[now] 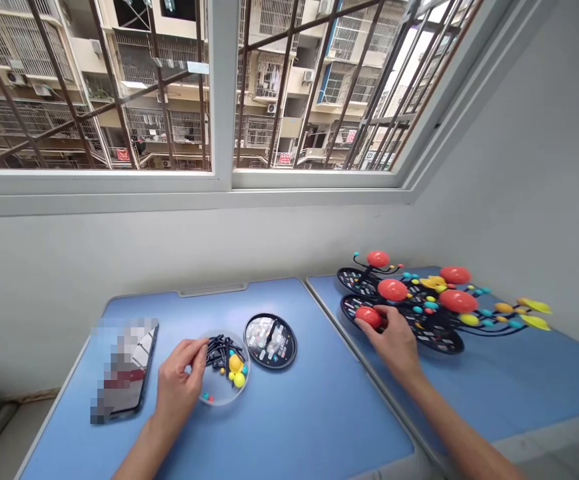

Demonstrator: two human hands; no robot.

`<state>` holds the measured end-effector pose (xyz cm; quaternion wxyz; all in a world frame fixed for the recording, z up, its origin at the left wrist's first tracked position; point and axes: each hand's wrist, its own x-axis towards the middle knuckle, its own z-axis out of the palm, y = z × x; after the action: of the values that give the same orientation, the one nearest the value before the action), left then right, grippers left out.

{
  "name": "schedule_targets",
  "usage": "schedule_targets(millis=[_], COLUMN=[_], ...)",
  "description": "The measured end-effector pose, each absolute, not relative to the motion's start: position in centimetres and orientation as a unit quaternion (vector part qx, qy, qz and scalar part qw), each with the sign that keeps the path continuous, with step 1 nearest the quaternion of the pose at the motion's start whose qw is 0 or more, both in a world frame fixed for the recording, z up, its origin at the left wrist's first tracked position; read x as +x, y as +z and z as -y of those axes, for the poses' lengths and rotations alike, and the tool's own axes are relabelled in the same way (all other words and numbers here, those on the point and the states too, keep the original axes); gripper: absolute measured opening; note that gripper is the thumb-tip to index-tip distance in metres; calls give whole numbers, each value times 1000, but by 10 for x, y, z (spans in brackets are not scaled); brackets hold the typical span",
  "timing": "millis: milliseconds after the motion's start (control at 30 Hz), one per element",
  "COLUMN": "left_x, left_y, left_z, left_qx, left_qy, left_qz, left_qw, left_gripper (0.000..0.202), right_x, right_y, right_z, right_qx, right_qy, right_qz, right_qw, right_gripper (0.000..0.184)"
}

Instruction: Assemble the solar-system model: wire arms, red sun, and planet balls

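My left hand reaches into a round clear plastic dish, its fingertips pinching a black plastic rod among several others. Yellow and teal balls lie beside the rods in the dish. My right hand grips a red ball at the near edge of a black planetary-style model. That model has black discs, curved wire arms, and several red, yellow, and teal balls.
A black round lid with a printed label lies next to the dish. A phone with a pixelated screen rests at the left. Two blue desks meet at a grey seam, below a barred window and a white wall.
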<state>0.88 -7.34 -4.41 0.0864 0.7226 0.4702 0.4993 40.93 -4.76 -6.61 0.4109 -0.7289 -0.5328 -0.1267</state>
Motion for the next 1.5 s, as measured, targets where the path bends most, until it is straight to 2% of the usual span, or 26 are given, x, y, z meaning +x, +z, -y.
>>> schedule_targets(millis=[333, 500, 567, 667, 733, 800, 867, 1033, 1167, 1267, 1500], left_x=[8, 10, 16, 30, 39, 46, 48, 40, 34, 33, 37], left_y=[-46, -46, -43, -39, -37, -35, -35, -34, -33, -33, -28], left_z=[73, 76, 82, 94, 103, 110, 114, 115, 113, 114, 114], left_qx=[727, 717, 716, 726, 720, 697, 675, 650, 645, 648, 665], left_qy=[496, 516, 525, 503, 475, 457, 450, 450, 442, 438, 438], left_qz=[-467, -456, -433, -379, -336, -307, -305, -301, -258, -232, -287], left_qw=[86, 114, 155, 276, 378, 459, 499, 533, 567, 579, 532], left_gripper=[20, 18, 19, 24, 39, 58, 63, 56, 50, 53, 55], right_x=[405, 378, 352, 300, 264, 234, 212, 198, 202, 202, 201], right_y=[-66, -47, -36, -26, -26, -28, -31, -32, -32, -34, -37], right_z=[49, 68, 86, 114, 130, 139, 143, 144, 147, 148, 146], right_qx=[-709, -695, -667, -596, -524, -453, -402, -383, -393, -403, -413], right_qy=[-155, -148, -63, 151, 276, 343, 377, 333, 293, 257, 193], right_qz=[546, 542, 547, 571, 589, 599, 608, 638, 652, 661, 681], right_qw=[418, 449, 502, 544, 550, 564, 571, 580, 578, 578, 574], right_gripper=[54, 50, 45, 42, 43, 46, 48, 49, 39, 45, 51])
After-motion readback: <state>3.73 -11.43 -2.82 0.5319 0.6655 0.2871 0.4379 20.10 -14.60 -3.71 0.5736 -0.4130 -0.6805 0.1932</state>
